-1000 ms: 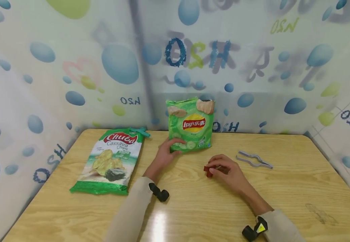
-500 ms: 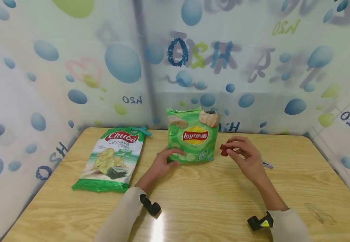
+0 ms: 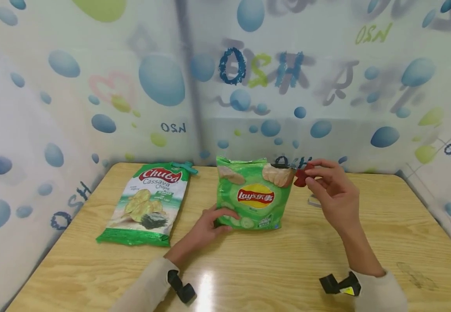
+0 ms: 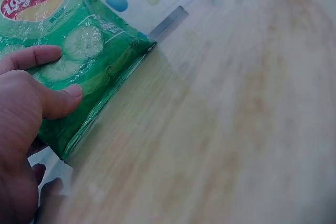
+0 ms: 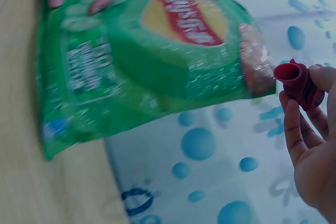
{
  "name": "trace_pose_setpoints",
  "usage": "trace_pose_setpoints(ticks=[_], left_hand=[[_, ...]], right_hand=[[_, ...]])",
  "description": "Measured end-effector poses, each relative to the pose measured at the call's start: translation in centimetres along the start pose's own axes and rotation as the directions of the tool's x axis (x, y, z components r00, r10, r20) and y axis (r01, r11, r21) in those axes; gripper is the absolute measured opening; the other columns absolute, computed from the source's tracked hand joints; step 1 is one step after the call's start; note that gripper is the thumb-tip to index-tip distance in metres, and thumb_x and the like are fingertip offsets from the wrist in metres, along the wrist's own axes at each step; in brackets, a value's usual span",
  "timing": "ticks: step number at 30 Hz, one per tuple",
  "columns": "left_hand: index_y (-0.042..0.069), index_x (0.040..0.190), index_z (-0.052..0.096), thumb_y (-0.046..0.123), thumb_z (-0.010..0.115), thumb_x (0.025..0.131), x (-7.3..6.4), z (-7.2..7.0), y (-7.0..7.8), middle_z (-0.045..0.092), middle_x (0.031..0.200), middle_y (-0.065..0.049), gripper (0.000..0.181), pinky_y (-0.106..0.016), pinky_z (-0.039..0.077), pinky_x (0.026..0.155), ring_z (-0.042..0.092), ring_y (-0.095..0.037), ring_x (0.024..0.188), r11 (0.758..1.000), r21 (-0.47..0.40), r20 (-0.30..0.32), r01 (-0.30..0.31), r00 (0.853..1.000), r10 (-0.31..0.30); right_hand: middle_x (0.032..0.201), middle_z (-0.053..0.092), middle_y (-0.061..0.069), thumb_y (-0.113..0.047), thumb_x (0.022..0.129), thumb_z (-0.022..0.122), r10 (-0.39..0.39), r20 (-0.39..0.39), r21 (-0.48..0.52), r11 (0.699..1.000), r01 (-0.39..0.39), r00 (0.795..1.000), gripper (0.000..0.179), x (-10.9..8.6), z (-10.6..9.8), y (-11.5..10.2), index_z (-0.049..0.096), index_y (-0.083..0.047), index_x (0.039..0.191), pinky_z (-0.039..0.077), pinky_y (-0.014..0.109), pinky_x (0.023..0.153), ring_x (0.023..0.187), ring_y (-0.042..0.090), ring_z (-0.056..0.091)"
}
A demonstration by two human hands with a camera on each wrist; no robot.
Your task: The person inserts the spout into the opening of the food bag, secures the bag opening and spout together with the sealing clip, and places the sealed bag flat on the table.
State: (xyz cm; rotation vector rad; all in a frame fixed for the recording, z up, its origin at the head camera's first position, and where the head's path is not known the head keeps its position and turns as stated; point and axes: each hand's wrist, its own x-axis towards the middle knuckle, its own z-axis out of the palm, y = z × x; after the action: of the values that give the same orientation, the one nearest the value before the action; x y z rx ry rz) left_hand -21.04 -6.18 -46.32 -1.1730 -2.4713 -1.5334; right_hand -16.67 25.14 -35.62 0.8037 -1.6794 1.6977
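Left hand (image 3: 206, 227): grips green bag (image 3: 253, 212), low left
Right hand (image 3: 339, 197): pinches red piece (image 3: 301, 177) beside bag's upper right corner
Green bag: upright, mid worktop (image 3: 264, 273), right of white bag (image 3: 143, 206)

Green bag (image 3: 254, 195) reads "Lay's乐事", white-green bag (image 3: 144, 206) "Chuba Cassava Chips", backdrop (image 3: 214, 102) mirrored "H2O".

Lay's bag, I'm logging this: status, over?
Left hand gripping Lay's bag. Right hand pinching red piece beside bag's upper corner. Nothing visibly blocking.
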Motion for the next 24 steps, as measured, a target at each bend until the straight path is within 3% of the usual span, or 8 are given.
trace_pose_setpoints(ticks=[3,5,9,11,15,20,24], left_hand=[[0.015,0.109,0.068,0.003,0.072,0.082,-0.3,0.3,0.2,0.062,0.116,-0.001,0.030,-0.048,0.029,0.102,0.049,-0.023,0.119,0.999,0.010,-0.002,-0.032,0.999,0.032],[0.015,0.109,0.068,0.003,0.072,0.082,-0.5,0.3,0.4,0.062,0.117,-0.002,0.030,-0.048,0.029,0.100,0.049,-0.024,0.119,0.999,0.020,-0.003,-0.045,0.999,0.046],[0.020,0.108,0.068,0.004,0.072,0.083,-1.0,0.3,0.6,0.059,0.120,0.001,0.030,-0.047,0.026,0.098,0.048,-0.021,0.121,0.997,0.038,0.003,-0.067,0.998,0.067],[0.020,0.109,0.068,0.003,0.071,0.083,-1.2,0.2,0.6,0.058,0.120,0.001,0.031,-0.045,0.030,0.100,0.049,-0.020,0.120,0.996,0.035,0.018,-0.087,0.996,0.087],[0.020,0.110,0.068,0.002,0.072,0.083,-1.6,0.0,0.5,0.056,0.123,0.000,0.033,-0.044,0.032,0.100,0.049,-0.021,0.121,0.992,0.026,0.039,-0.122,0.992,0.121],[0.022,0.110,0.068,0.003,0.072,0.083,-2.1,-0.4,0.7,0.054,0.127,0.002,0.033,-0.050,0.026,0.100,0.046,-0.022,0.124,0.993,0.007,0.039,-0.116,0.992,0.116],[0.023,0.110,0.068,0.004,0.070,0.084,-2.2,-0.4,0.7,0.054,0.128,0.002,0.033,-0.052,0.023,0.100,0.045,-0.022,0.125,0.995,-0.005,0.037,-0.103,0.994,0.103]], right_hand=[[0.119,0.049,0.025,0.019,0.087,0.054,-0.048,-0.025,0.070,0.996,0.049,0.999,0.019,0.8,0.4,-1.2,0.058,0.020,0.105,0.051,0.026,0.081,0.091,0.027,0.062],[0.120,0.050,0.025,0.018,0.086,0.056,-0.071,-0.037,0.079,0.994,0.073,0.997,0.020,1.3,0.6,-1.7,0.058,0.020,0.106,0.051,0.027,0.082,0.094,0.028,0.062],[0.121,0.052,0.025,0.017,0.086,0.058,-0.083,-0.042,0.062,0.994,0.086,0.996,0.024,1.9,1.2,-2.3,0.058,0.019,0.109,0.049,0.029,0.086,0.101,0.030,0.061],[0.121,0.053,0.025,0.015,0.086,0.060,-0.087,-0.033,0.049,0.995,0.089,0.996,0.025,2.2,1.5,-2.5,0.058,0.019,0.111,0.049,0.029,0.087,0.101,0.029,0.061],[0.120,0.053,0.024,0.008,0.087,0.064,-0.105,0.033,0.008,0.994,0.105,0.994,0.027,2.5,2.1,-2.5,0.057,0.017,0.112,0.048,0.028,0.088,0.101,0.028,0.059],[0.119,0.055,0.023,0.002,0.088,0.066,-0.099,0.155,-0.036,0.994,0.106,0.983,0.028,2.3,2.3,-2.0,0.058,0.015,0.112,0.047,0.028,0.086,0.104,0.028,0.055],[0.119,0.055,0.023,0.002,0.088,0.066,-0.088,0.184,-0.044,0.994,0.097,0.979,0.026,2.3,2.3,-1.8,0.060,0.013,0.110,0.047,0.029,0.087,0.108,0.031,0.052]])
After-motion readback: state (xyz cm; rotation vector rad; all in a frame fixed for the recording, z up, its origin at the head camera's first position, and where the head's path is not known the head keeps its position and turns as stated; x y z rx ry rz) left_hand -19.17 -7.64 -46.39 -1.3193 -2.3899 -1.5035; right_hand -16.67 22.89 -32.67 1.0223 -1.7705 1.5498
